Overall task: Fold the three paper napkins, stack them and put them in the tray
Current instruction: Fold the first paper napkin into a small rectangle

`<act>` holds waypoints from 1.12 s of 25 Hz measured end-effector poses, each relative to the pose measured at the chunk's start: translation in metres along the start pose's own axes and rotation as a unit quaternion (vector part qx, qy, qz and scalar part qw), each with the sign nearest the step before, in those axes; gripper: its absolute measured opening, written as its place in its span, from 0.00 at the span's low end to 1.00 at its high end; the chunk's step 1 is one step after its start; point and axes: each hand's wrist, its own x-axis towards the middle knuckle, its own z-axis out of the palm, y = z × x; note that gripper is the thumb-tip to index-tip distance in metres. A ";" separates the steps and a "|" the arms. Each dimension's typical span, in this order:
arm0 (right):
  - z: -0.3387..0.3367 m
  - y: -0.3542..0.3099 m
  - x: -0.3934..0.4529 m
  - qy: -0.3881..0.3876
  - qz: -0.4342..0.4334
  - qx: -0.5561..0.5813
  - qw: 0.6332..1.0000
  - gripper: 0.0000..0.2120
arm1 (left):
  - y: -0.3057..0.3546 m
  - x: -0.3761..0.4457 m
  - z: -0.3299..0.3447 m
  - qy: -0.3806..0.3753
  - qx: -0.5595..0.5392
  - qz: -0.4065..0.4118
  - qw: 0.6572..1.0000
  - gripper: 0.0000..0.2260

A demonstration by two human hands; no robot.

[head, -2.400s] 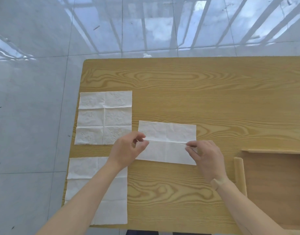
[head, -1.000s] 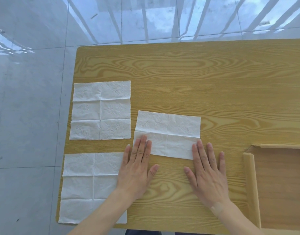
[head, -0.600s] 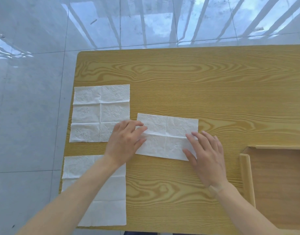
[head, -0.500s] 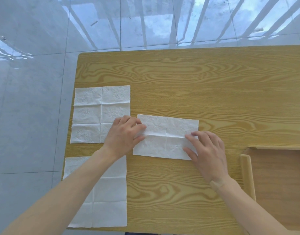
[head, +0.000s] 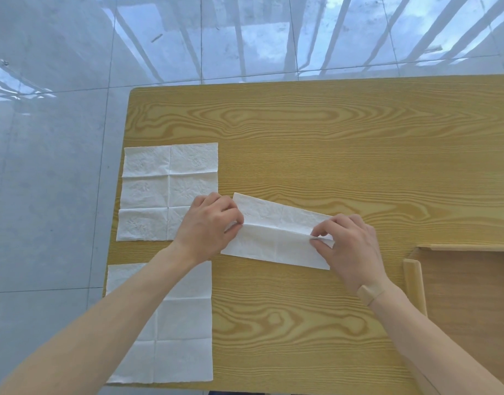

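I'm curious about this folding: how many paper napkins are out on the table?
3. One folded napkin pinched between both hands mid-table, one flat napkin at the left edge, another flat napkin nearer the person. None seems hidden.

Bright, even daylight. Striped window glare reflects off the glossy floor [head: 245,38] beyond the table [head: 330,138]. Shadows are faint. Focus is sharp; wide-angle distortion bends the edges.

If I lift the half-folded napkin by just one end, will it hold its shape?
Probably not. The half-folded napkin is thin, creased tissue, so it would likely droop and unfold. The left hand and right hand each pinch an end, suggesting it needs two-point support. It looks very light, so pushing would likely wrinkle it on the table.
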 end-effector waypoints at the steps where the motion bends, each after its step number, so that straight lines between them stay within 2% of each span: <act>1: -0.003 -0.001 0.000 0.003 0.001 0.011 1.000 0.03 | 0.000 -0.001 -0.001 0.007 -0.003 -0.001 1.000 0.02; 6: -0.025 -0.003 0.005 0.102 -0.048 0.024 0.993 0.06 | 0.002 0.003 -0.014 0.102 -0.003 0.035 0.994 0.02; 9: -0.033 -0.001 0.006 0.184 -0.099 0.013 0.978 0.03 | 0.007 0.005 -0.019 0.163 0.014 0.065 0.984 0.03; 12: -0.024 0.006 -0.004 0.218 -0.132 -0.026 0.967 0.03 | 0.013 -0.007 -0.011 0.187 0.041 0.089 0.977 0.05; 16: 0.004 0.020 -0.030 0.181 -0.125 -0.057 0.974 0.04 | 0.022 -0.041 0.016 0.136 0.060 0.094 0.984 0.06; 22: 0.028 0.022 -0.051 0.130 -0.111 -0.055 0.984 0.19 | 0.036 -0.063 0.033 0.056 0.007 0.024 0.998 0.13; 25: 0.046 -0.005 -0.044 0.060 -0.110 -0.102 0.987 0.28 | 0.068 -0.051 0.048 -0.005 0.003 -0.014 1.000 0.22; 28: 0.059 -0.012 -0.033 -0.010 -0.102 -0.166 0.981 0.31 | 0.087 -0.038 0.067 -0.077 0.044 -0.045 0.995 0.28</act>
